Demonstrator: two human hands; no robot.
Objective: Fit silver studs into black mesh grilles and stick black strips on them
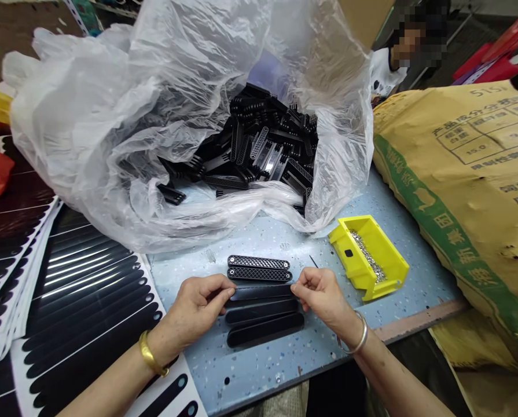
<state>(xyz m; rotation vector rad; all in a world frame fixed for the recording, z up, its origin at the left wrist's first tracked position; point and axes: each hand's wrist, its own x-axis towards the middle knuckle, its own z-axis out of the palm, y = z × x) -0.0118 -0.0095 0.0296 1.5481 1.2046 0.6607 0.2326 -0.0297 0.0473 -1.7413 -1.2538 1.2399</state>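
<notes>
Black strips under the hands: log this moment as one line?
left hand: pinching black strip | right hand: pinching same strip | nearby: yellow tray

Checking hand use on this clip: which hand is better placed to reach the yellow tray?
Right, probably: the right hand lies closer to the yellow tray of small metal pieces, while the left hand sits farther off. Both hands pinch the same black strip.

Beneath the grip, a pale blue speckled workbench (pixel 250 370) spreads out. Far beyond the grip and to its right, a dark floor (pixel 476 52) shows, with a person in a white shirt (pixel 386 72) and red plastic items (pixel 488 61).
</notes>
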